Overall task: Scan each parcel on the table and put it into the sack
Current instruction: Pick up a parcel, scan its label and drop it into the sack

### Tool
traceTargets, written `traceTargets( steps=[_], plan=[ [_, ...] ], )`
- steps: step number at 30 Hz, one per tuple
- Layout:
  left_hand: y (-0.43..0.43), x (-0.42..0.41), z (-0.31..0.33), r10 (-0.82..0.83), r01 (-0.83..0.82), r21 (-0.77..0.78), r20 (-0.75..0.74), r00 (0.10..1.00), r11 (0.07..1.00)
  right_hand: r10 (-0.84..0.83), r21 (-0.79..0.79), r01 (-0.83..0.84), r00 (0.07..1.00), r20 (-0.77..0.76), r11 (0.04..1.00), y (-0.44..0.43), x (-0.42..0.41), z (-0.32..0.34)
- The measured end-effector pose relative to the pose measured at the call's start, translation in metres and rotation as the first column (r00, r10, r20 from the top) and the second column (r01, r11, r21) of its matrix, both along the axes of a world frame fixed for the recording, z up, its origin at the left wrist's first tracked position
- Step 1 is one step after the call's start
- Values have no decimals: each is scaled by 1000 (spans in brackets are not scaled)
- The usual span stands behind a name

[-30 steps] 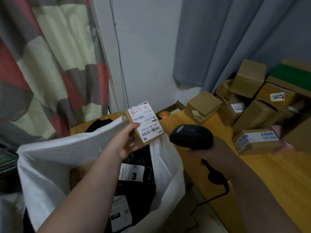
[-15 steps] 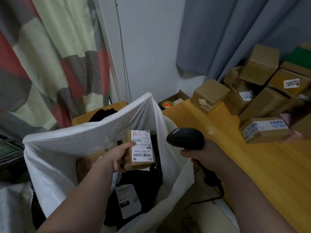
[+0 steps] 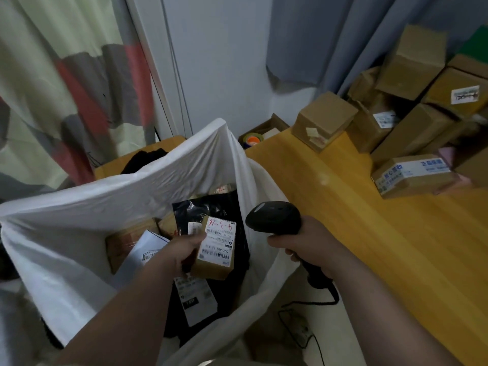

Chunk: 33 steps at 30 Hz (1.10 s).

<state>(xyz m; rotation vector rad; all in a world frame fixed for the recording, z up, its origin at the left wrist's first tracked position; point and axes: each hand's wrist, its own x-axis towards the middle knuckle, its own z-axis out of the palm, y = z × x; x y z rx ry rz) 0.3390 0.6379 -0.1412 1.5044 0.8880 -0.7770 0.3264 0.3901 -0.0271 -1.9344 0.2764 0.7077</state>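
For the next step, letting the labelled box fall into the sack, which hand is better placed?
The left hand. It holds the labelled box inside the mouth of the white sack, above the parcels there. The right hand grips the scanner beside the sack.

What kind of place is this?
Probably a room at home used for sorting post. Curtains hang behind a wooden table piled with cardboard parcels; the right hand holds a barcode scanner, the left hand a labelled parcel at an open white sack.
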Motion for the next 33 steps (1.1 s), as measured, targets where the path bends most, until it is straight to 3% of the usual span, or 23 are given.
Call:
traceTargets(
  steps=[3,9,19,26,33],
  plan=[
    [13,3,-45,-119,105,148,88,989,983,5,17,-5,1000,-3,1000,2,1,-3],
    [-14,13,8,-199,141,305,169,965,942,2,34,-3,1000,24,999,-5,4,-3],
    [-93,71,91,-297,209,235,451,842,949,-186,23,184,979,89,983,-64,9,16],
    [-201,88,133,-503,421,282,574,646,862,-439,90,431,892,110,898,-141,3,36],
    [-316,103,131,-709,597,407,539,454,692,-657,150,642,749,85,752,-232,-8,40]
  ],
)
